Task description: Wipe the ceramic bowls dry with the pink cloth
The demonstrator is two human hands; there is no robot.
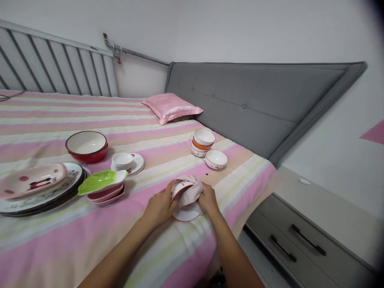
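Observation:
My left hand (159,205) is closed around the side of a white bowl (181,186) with a red rim, tilted above the bedspread. My right hand (209,199) is closed on a pale pink cloth (194,191), which is bunched over and inside the bowl. Just beneath, a white dish (186,216) with a red rim shows in part; the cloth and my hands hide the rest. Beyond my right hand stands a stack of small bowls (200,153), one of them orange, with a single white bowl (216,159) beside it.
On the striped bedspread (120,240), left, are red bowls (88,157), small white dishes (123,160), a green leaf-shaped dish (102,181) on pink ones, and stacked oval plates (70,178). A pink pillow (172,107) lies by the grey headboard (240,92). A drawer cabinet (300,228) stands right.

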